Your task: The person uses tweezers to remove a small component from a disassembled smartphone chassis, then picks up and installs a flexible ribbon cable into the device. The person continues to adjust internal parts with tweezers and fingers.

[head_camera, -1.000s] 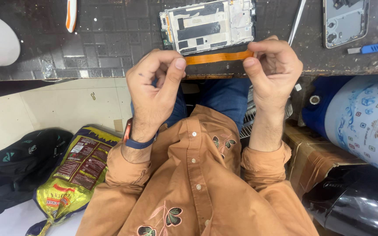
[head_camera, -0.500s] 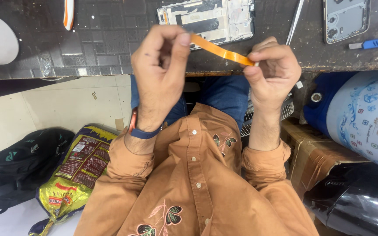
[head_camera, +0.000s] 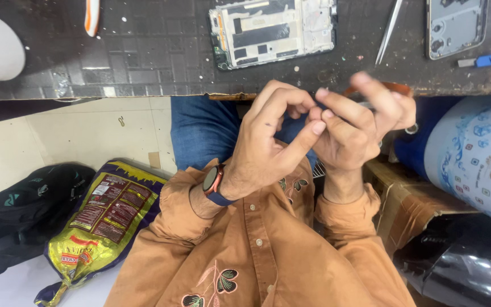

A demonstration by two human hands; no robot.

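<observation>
Below the tabletop (head_camera: 143,74) edge, your left hand (head_camera: 268,148) and right hand (head_camera: 353,131) meet, grips pinching an orange strip (head_camera: 396,87); the opened phone (head_camera: 274,31) lies apart, safe from fumbling.

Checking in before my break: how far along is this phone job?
Done: the phone lies opened on the desk, its back cover set aside. In hand: the right hand holds an orange strip, the left hand pinching beside it. Left: the strip is not on the phone, which is uncovered.
</observation>
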